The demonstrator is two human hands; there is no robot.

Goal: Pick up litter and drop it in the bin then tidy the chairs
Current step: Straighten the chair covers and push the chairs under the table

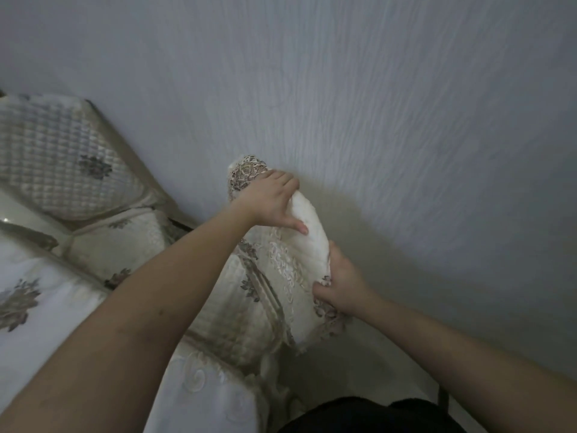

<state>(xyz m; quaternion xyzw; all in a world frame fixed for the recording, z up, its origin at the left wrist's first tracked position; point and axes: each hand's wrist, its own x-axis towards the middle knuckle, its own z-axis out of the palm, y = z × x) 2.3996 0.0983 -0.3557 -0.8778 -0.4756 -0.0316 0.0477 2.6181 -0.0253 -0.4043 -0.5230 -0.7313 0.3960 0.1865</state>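
A cream cushion (281,264) with brown floral embroidery stands tilted against the wall at the end of a cream sofa (218,398). My left hand (271,198) grips its upper edge, fingers over the top and thumb on the front. My right hand (340,282) clutches its lower right edge near the lace trim. Both forearms reach in from the bottom of the frame. No litter or bin is in view.
A quilted back cushion (62,164) leans at the left, with a second floral cushion (118,245) below it and a white seat cover (37,292). A textured grey wall (406,120) fills the right and top. Dark clothing (374,417) shows at the bottom.
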